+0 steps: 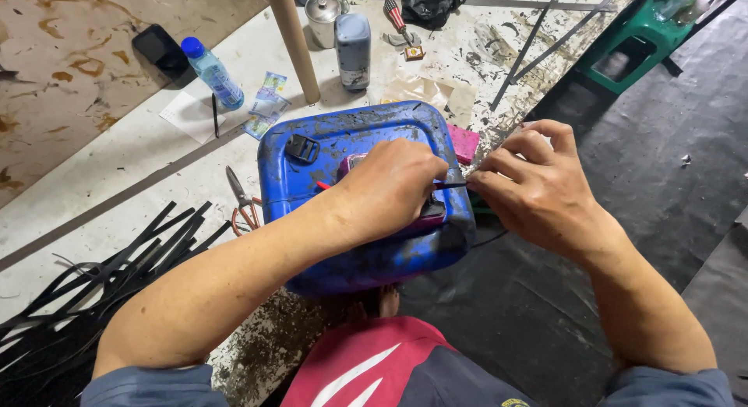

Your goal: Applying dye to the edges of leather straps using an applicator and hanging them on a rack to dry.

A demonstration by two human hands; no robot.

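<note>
Thin black strip (454, 185) sits on top of the blue jerrycan (343, 154), at its right-hand edge, spanning between both hands. Left hand (389, 190) rests on the can, fingers curled tight round a red-handled tool (322, 186) w/ tip at the strip. Right hand (538, 185), just off the can's right side, pinches the strip's end btwn thumb & fingertips.

Strip looks light, floppy, prob rubbery; best held near the end, pulled taut so it won't buckle.

Containers: jerrycan lies on its side, cap (302, 148) shut, contents not visible. Behind the can: grey bottle (353, 50) capped, metal tin (322, 17) lidded, contents hidden. Behind-left of can: clear water bottle (212, 72), blue cap. Scissors (241, 198) just left of can; cut black strips (101, 274) piled further left.
</note>
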